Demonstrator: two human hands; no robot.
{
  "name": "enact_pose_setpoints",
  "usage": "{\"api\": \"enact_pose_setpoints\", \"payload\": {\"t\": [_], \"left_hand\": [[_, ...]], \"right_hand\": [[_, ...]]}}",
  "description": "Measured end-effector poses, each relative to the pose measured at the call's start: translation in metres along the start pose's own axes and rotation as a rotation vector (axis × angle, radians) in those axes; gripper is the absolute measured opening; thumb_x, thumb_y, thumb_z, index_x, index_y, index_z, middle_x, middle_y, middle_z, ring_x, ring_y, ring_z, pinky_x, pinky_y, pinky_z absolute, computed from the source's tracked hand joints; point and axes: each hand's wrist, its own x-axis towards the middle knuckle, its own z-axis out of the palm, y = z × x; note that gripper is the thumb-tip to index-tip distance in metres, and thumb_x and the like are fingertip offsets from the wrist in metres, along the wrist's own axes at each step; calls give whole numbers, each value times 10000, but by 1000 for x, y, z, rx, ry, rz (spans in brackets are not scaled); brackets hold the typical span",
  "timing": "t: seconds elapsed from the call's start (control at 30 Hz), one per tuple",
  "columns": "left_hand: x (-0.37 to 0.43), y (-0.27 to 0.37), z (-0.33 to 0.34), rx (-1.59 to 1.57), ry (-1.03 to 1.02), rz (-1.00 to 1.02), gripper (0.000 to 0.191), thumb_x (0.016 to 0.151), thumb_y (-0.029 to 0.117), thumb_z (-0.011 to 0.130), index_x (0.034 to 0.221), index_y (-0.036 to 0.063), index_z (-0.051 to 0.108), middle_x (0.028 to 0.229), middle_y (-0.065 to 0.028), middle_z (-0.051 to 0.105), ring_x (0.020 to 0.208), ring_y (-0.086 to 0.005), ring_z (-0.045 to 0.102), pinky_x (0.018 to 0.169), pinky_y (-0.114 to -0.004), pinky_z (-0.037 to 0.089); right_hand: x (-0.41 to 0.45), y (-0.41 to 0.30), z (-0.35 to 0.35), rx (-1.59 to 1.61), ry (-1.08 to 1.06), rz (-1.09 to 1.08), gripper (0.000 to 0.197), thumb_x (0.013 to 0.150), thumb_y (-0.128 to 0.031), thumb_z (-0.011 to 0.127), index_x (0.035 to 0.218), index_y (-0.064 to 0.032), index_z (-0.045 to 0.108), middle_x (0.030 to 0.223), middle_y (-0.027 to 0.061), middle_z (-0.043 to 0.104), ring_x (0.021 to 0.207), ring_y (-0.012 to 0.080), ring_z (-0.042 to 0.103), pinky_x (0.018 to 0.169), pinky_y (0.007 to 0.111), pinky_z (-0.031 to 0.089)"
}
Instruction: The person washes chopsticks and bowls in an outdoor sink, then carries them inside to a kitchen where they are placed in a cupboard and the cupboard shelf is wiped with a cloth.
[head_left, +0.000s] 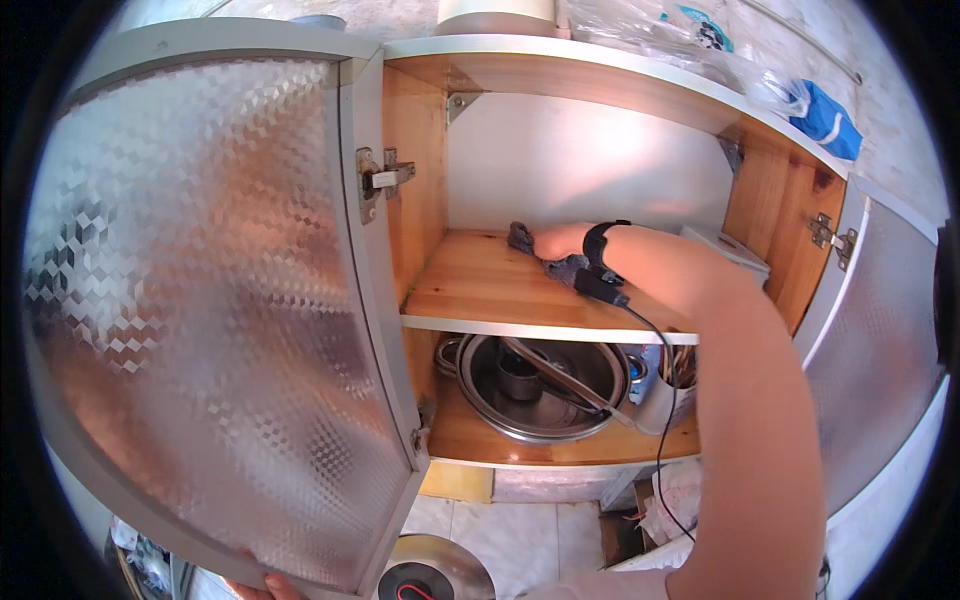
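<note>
My right hand (556, 240) presses a dark grey cloth (567, 268) onto the upper wooden shelf (480, 281) of a cabinet, near its back panel. A black strap is round the wrist, and a black device with a cable (660, 442) lies along its underside. At the lower edge of the left door (225, 300), which has patterned glass and stands open, the fingers of my left hand (266, 589) touch the frame; most of that hand is hidden. A pale box (731, 251) sits behind my right forearm.
The lower shelf holds a large steel pot (544, 386) with utensils inside and a container of chopsticks (664, 405). The right door (877, 322) is open too. Plastic bags (720, 60) and a blue packet (829, 124) lie on top. Below is a round metal lid (465, 562).
</note>
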Motion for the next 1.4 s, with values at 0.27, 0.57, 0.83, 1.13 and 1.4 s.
{"api": "enact_pose_setpoints", "payload": {"t": [0.27, 0.57, 0.83, 1.13, 1.4], "left_hand": [[3, 6, -4, 99, 26, -29, 504, 842, 160, 469, 1267, -4, 254, 1237, -161, 338, 1057, -248, 380, 891, -367, 320], [5, -42, -24, -193, 53, -89, 512, 863, 143, 431, 1310, 42, 203, 1337, -95, 242, 1185, -217, 281, 965, -334, 234], [-4, -26, 1, -184, -37, -60, 518, 866, 143, 429, 1313, 41, 190, 1342, -92, 228, 1192, -205, 266, 978, -337, 207], [3, -19, -4, -64, 42, -57, 521, 857, 173, 444, 1299, 17, 216, 1324, -101, 267, 1185, -207, 286, 973, -336, 222], [8, -20, 0, -229, -34, -35, 506, 857, 121, 439, 1298, 9, 217, 1322, -96, 279, 1161, -187, 316, 957, -304, 240]], "right_hand": [[-61, -65, -25, 487, 98, -535, 517, 858, -277, 341, 1305, -54, 207, 1343, 169, 217, 1240, 296, 203, 1002, 370, 189], [-202, -66, 20, 133, 412, -682, 370, 886, -236, 328, 1233, -115, 370, 1343, 183, 183, 1233, 320, 217, 1009, 385, 217], [-180, -58, 38, 191, 536, -450, 407, 855, -197, 375, 1247, -102, 322, 1141, 194, 408, 1067, 334, 408, 897, 403, 346], [-122, -165, 2, 369, 848, -429, 305, 794, -150, 465, 1090, -80, 485, 922, 148, 505, 867, 324, 512, 700, 396, 433], [-209, -54, 61, 522, 813, -267, 342, 694, -45, 561, 1031, -98, 561, 1018, 136, 538, 917, 294, 529, 773, 367, 431]]}}
